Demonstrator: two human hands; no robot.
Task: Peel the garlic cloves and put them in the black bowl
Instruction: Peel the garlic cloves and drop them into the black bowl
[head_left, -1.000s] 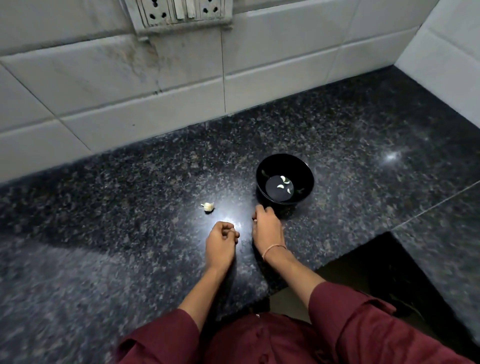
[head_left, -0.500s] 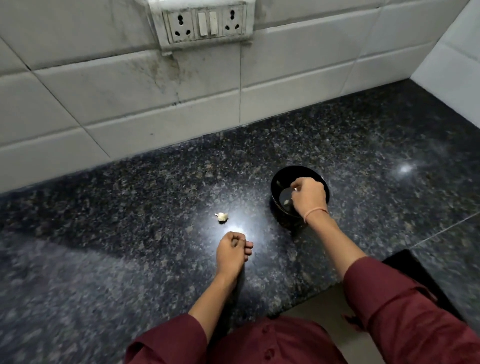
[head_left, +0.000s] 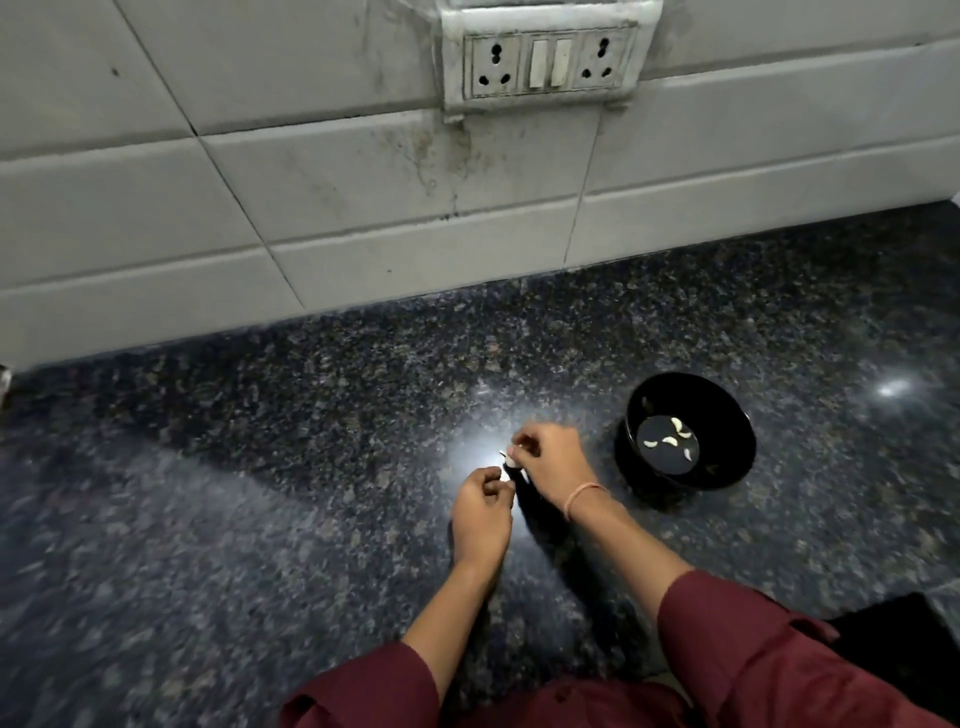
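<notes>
Both forearms reach forward and converge, bare below maroon sleeves (head_left: 753, 639). Right hand (head_left: 553, 465): back up, band (head_left: 582, 493) at wrist, thumb and forefinger in pinch grip on garlic clove (head_left: 511, 460). Left hand (head_left: 480, 514): just below, fingers curled, tips pinching same clove.

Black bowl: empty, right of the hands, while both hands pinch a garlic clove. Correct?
Not empty: the head view shows peeled cloves lying in the black bowl. The rest holds: it stands right of the hands, and the left hand and right hand both pinch a garlic clove.
</notes>
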